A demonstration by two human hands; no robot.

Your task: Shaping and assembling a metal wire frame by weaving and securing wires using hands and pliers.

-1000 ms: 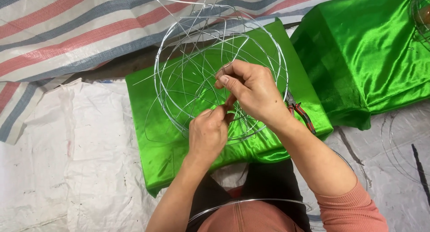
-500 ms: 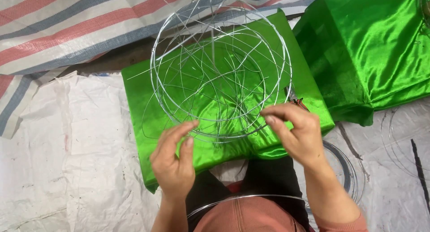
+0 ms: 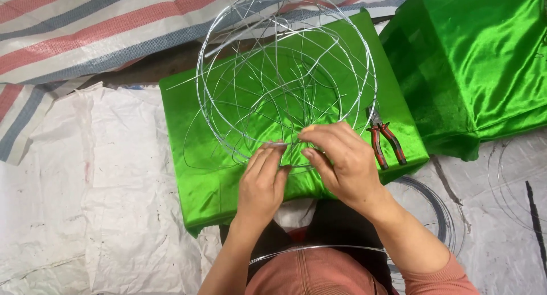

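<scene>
**Both hands at the near rim of a round wire frame**

A wire frame [image 3: 285, 84] fills the upper middle of the frame: thin, bright silver wire bent into stacked hoops, with loose straight and curved strands crossing inside like a tangled cage. It rests on a block wrapped in glossy green satin cloth [image 3: 205, 175], smooth with soft creases and sharp folds at its corners.

The left hand [image 3: 263, 184] sits at the lower centre, palm down, its fingers [image 3: 268, 158] stretched nearly straight and close together, their tips touching the frame's near hoop. The right hand [image 3: 342, 161] is just beside it, fingers [image 3: 319, 132] curled narrow, thumb and forefinger apparently pinching wire at the same hoop; the strand itself is too thin to make out for sure.

Pliers [image 3: 384, 141] with red handles and dark metal tips lie on the cloth to the right of the hands. A second green satin bundle [image 3: 484, 61] takes the upper right corner. Woven plastic sheeting with red, blue and white stripes [image 3: 74, 33] covers the upper left, and coarse white woven sacking [image 3: 85, 215] spreads across the lower left. A coil of grey wire [image 3: 439, 206] lies at the lower right, and another hoop [image 3: 319, 249] crosses the person's lap.
</scene>
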